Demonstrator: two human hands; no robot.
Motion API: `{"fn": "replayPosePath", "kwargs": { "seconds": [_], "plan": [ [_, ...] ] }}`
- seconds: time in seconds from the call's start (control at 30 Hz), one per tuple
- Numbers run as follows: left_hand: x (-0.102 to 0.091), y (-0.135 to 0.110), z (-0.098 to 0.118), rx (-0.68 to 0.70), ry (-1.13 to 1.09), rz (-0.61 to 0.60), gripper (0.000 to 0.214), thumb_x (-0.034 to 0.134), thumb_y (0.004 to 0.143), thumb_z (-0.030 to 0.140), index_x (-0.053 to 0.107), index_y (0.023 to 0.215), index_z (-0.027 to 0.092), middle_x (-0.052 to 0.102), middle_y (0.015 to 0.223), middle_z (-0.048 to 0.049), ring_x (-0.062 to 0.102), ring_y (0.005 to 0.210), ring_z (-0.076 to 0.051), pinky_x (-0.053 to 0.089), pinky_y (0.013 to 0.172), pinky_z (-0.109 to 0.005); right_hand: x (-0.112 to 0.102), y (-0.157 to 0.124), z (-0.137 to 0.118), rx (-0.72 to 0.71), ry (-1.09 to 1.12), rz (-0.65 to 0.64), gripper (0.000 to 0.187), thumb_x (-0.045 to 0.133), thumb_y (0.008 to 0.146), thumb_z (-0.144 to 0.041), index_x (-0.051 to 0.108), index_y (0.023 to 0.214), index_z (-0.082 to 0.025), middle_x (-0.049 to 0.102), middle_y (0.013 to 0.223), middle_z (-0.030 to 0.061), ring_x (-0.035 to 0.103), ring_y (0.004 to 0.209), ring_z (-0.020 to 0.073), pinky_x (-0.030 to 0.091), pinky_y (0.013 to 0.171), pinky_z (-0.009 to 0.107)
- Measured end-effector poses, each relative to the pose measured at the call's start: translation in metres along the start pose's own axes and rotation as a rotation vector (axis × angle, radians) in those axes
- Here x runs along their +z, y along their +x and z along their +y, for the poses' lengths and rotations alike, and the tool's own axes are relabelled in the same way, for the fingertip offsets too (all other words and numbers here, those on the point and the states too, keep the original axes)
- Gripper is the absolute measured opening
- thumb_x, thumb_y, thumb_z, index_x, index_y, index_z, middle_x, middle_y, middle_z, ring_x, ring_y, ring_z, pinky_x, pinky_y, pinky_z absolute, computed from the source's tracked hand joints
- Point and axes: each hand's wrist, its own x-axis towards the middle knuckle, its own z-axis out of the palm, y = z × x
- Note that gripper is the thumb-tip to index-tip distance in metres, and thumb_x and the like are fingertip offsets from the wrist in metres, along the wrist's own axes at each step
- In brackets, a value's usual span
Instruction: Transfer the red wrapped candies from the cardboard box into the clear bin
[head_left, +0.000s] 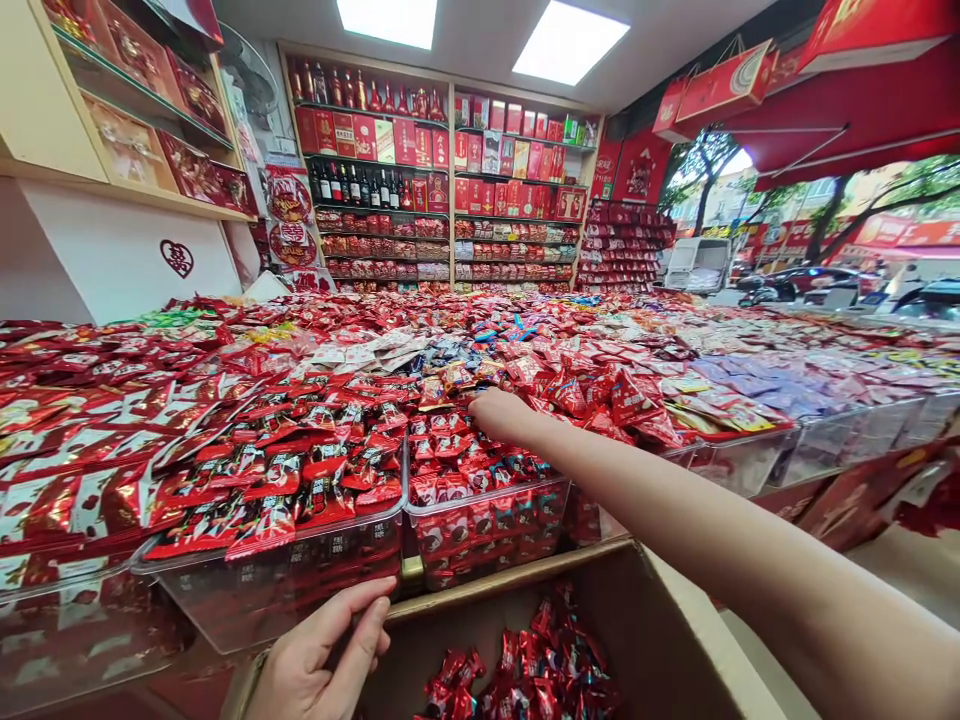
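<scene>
My right hand (pixel 496 414) reaches over the far part of a clear plastic bin (pixel 491 500) full of small red wrapped candies (pixel 442 440). Its fingers point down and away among the wrappers, hidden behind the back of the hand. My left hand (pixel 326 655) is low in front, beside the near-left rim of an open cardboard box (pixel 517 578). Its thumb and forefinger come together in a loose curl, and nothing shows between them. Red twist-wrapped candies (pixel 525 665) lie heaped on the bottom of the box.
Left of that bin stands another clear bin (pixel 277 590) with red and black packets. Purple packets (pixel 750 385) fill bins to the right. Candy heaps stretch back to shelves (pixel 450 180) of bottles and red boxes. A red awning (pixel 847 120) and parked vehicles show at the right.
</scene>
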Motion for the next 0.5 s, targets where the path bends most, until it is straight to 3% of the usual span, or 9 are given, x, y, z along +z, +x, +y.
{"fn": "replayPosePath", "kwargs": {
  "seconds": [0.17,0.27,0.37,0.4,0.47,0.5],
  "plan": [
    [0.000,0.002,-0.001,0.059,0.031,0.021,0.026,0.056,0.074,0.036,0.061,0.097,0.024,0.066,0.062,0.0034,0.063,0.055,-0.013,0.052,0.051,-0.017,-0.002,0.012,-0.003,-0.025,0.018,0.014,0.017,0.046,0.081,-0.010,0.062,0.084,-0.010,0.063,0.090,0.0086,0.057,0.085,0.0169,0.045,0.074,0.031],
    [0.001,0.000,0.005,0.054,0.038,0.021,0.026,0.055,0.075,0.036,0.061,0.096,0.022,0.066,0.062,0.0022,0.063,0.054,-0.013,0.052,0.052,-0.018,-0.016,-0.001,-0.008,-0.014,0.064,0.020,0.020,0.044,0.078,-0.007,0.063,0.085,-0.009,0.063,0.091,0.0125,0.056,0.087,0.0195,0.043,0.076,0.030],
    [0.004,-0.001,0.014,-0.016,0.046,0.011,0.027,0.052,0.077,0.037,0.060,0.096,0.020,0.066,0.064,0.0003,0.062,0.056,-0.013,0.052,0.054,-0.020,-0.038,-0.044,-0.025,-0.041,0.188,0.072,0.028,0.036,0.084,-0.016,0.058,0.100,-0.011,0.059,0.103,0.0101,0.051,0.098,0.0183,0.038,0.084,0.031],
    [0.005,-0.001,0.017,-0.054,0.048,0.002,0.028,0.050,0.078,0.038,0.059,0.098,0.020,0.066,0.065,0.0000,0.062,0.057,-0.013,0.052,0.054,-0.021,-0.044,-0.063,-0.033,-0.071,0.332,0.119,0.029,0.036,0.084,-0.019,0.058,0.101,-0.012,0.059,0.103,0.0070,0.051,0.097,0.0168,0.037,0.085,0.030],
    [0.007,0.000,0.019,-0.092,0.013,0.011,0.029,0.048,0.080,0.038,0.058,0.100,0.021,0.064,0.065,0.0007,0.061,0.056,-0.012,0.051,0.051,-0.019,-0.047,-0.103,-0.051,-0.198,0.616,-0.038,0.028,0.037,0.082,-0.018,0.061,0.096,-0.018,0.062,0.092,-0.0006,0.055,0.086,0.0119,0.040,0.079,0.025],
    [0.008,0.000,0.020,-0.109,-0.006,0.016,0.029,0.047,0.080,0.038,0.057,0.102,0.021,0.064,0.064,0.0012,0.060,0.055,-0.011,0.050,0.050,-0.019,-0.043,-0.121,-0.061,-0.314,0.742,-0.200,0.028,0.040,0.079,-0.015,0.062,0.095,-0.022,0.063,0.089,-0.0039,0.056,0.082,0.0098,0.040,0.076,0.022]
  ]
}}
